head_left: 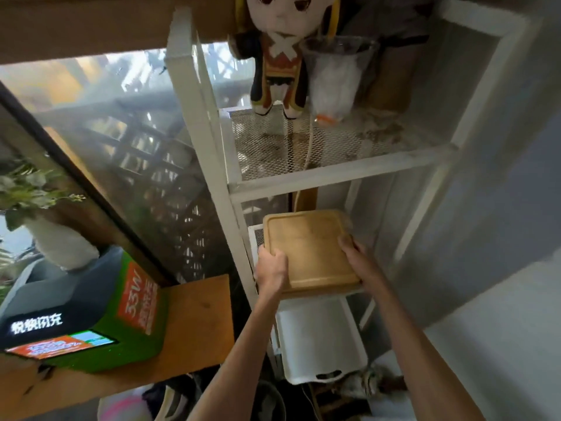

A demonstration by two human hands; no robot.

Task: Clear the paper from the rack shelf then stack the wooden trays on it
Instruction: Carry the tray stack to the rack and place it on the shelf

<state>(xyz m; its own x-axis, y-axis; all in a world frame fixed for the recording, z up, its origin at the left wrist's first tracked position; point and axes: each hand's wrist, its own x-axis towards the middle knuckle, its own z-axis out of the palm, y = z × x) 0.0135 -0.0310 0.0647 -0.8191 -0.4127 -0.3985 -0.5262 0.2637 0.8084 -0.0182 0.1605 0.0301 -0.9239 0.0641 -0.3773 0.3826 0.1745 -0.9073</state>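
Note:
A square wooden tray [306, 249] with rounded corners lies flat at the middle shelf [253, 235] of a white metal rack [334, 171]. Its front edge sticks out past the shelf front. My left hand [271, 265] grips its near left corner. My right hand [356, 258] holds its right edge, thumb on top. I cannot tell whether more trays lie under it. No paper shows on this shelf.
A plush doll [280, 53] and a clear plastic cup [334, 77] stand on the mesh shelf above. A white plastic tray [318, 338] sits on the shelf below. A green box [100, 311] rests on a wooden table [197, 323] to the left.

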